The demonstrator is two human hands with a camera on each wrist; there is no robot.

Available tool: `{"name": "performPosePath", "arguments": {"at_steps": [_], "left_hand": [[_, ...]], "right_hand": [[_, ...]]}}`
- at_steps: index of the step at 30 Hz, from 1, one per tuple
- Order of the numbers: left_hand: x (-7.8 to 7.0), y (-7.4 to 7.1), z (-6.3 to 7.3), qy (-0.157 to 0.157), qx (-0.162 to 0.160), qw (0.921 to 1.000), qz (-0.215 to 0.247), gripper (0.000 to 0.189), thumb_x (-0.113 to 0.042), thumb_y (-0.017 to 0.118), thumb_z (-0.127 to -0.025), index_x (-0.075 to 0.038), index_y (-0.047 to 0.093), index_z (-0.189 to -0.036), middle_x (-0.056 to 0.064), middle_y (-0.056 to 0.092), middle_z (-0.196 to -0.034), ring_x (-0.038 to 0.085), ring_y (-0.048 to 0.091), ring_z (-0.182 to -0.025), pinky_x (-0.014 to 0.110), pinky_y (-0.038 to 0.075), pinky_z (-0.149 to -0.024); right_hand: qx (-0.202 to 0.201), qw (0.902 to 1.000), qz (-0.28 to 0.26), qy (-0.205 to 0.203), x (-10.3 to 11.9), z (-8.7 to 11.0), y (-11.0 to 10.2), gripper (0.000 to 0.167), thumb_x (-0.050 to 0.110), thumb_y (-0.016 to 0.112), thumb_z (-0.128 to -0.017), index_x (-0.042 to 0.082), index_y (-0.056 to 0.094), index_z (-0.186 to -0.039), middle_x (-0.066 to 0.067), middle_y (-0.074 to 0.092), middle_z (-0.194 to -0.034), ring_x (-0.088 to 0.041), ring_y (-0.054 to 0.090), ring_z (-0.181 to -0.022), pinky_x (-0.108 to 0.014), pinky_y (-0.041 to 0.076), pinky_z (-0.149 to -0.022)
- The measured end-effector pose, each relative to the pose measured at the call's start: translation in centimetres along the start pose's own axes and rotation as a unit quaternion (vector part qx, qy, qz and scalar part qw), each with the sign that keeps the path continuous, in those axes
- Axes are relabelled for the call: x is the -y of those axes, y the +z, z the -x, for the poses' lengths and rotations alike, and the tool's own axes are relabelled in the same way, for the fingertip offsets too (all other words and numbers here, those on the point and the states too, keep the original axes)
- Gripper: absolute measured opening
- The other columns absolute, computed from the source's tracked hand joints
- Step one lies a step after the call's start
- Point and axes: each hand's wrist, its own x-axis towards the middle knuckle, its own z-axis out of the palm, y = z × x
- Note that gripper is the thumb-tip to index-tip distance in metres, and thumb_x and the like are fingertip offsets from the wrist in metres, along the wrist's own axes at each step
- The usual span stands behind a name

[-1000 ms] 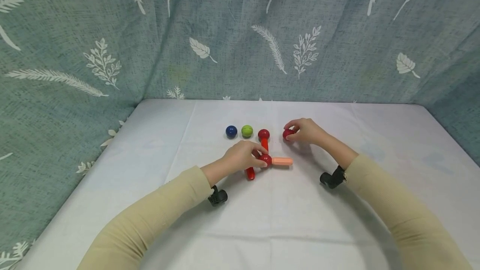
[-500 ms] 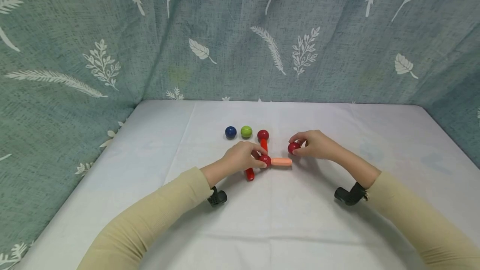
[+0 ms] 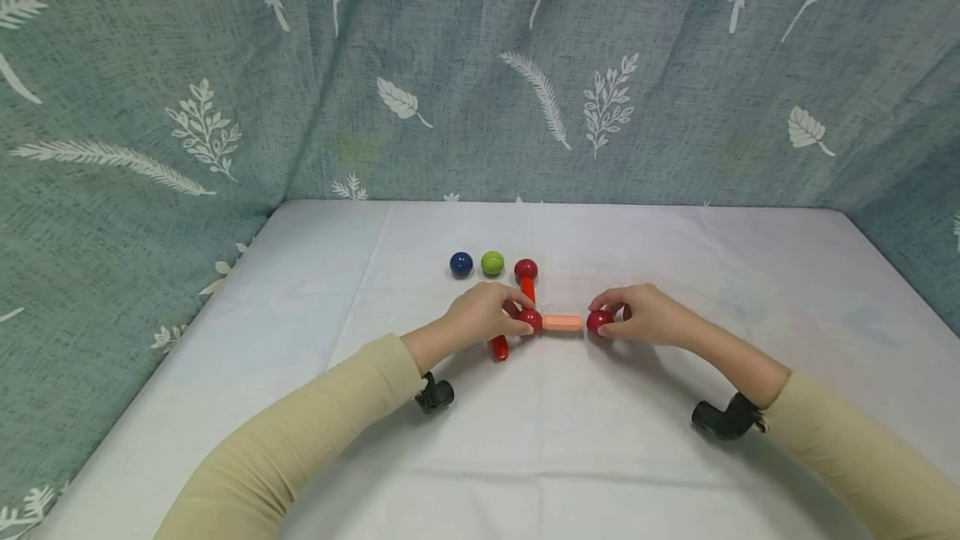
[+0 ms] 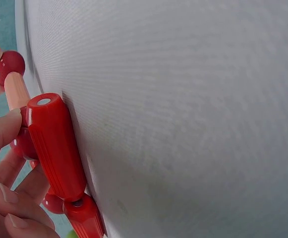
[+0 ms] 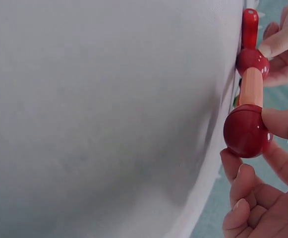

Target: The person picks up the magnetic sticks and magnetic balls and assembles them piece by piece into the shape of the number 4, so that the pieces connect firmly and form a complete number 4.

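Note:
My left hand (image 3: 480, 312) pinches a red ball (image 3: 532, 322) between thumb and fingers. A peach-orange ribbed stick (image 3: 562, 323) extends from that ball to the right. At the stick's far end, a second red ball (image 3: 599, 323) is pinched by my right hand (image 3: 654, 317); the right wrist view shows this larger-looking ball (image 5: 244, 132) right at the stick's tip. Beside the left hand lie two red sticks: one, a red stick (image 4: 57, 146), is close to the left fingers, and another red stick (image 3: 528, 290) runs back to a third red ball (image 3: 526, 270).
Behind the left hand, a blue ball (image 3: 461, 264) and a green ball (image 3: 492, 263) sit in a row with the third red ball. A white cloth (image 3: 525, 457) covers the table. A leaf-patterned green curtain (image 3: 465, 73) hangs along the back and left.
My right hand has carried its red ball toward me and slightly right, from behind the peach-orange stick to that stick's right end. My left hand has kept its place and grip.

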Motion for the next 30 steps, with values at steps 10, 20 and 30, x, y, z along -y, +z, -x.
{"name": "performPosePath", "arguments": {"at_steps": [10, 20, 30], "left_hand": [[-0.09, -0.02, 0.0, 0.0, 0.001, 1.0, -0.006, 0.036, -0.027, 0.074, -0.076, -0.023, 0.066, -0.111, -0.004, 0.06, -0.085, 0.013, 0.05, -0.068, 0.024, 0.038, -0.056], [-0.05, 0.03, -0.06, 0.003, -0.001, 0.9999, -0.01, 0.036, -0.028, 0.074, -0.077, -0.022, 0.066, -0.112, -0.004, 0.059, -0.086, 0.013, 0.049, -0.068, 0.023, 0.036, -0.055], [-0.03, 0.07, -0.09, 0.0, 0.001, 1.0, -0.008, 0.037, -0.028, 0.074, -0.077, -0.023, 0.066, -0.112, -0.004, 0.06, -0.086, 0.013, 0.049, -0.066, 0.023, 0.036, -0.054]], "right_hand": [[-0.007, 0.9997, -0.01, -0.02, -0.02, 0.01, 0.47, 0.026, 0.014, 0.068, -0.081, 0.003, 0.062, -0.105, -0.007, 0.065, -0.09, -0.013, 0.054, -0.071, -0.025, 0.046, -0.063], [-0.026, 0.9996, 0.002, -0.011, -0.11, -0.05, 0.75, 0.028, 0.013, 0.068, -0.08, -0.001, 0.062, -0.104, -0.008, 0.066, -0.089, -0.015, 0.058, -0.078, -0.025, 0.046, -0.063], [-0.039, 0.9982, 0.006, 0.046, 0.35, -0.18, 0.97, 0.03, 0.014, 0.069, -0.079, -0.003, 0.061, -0.103, -0.011, 0.066, -0.089, -0.02, 0.056, -0.082, -0.03, 0.047, -0.069]]}}
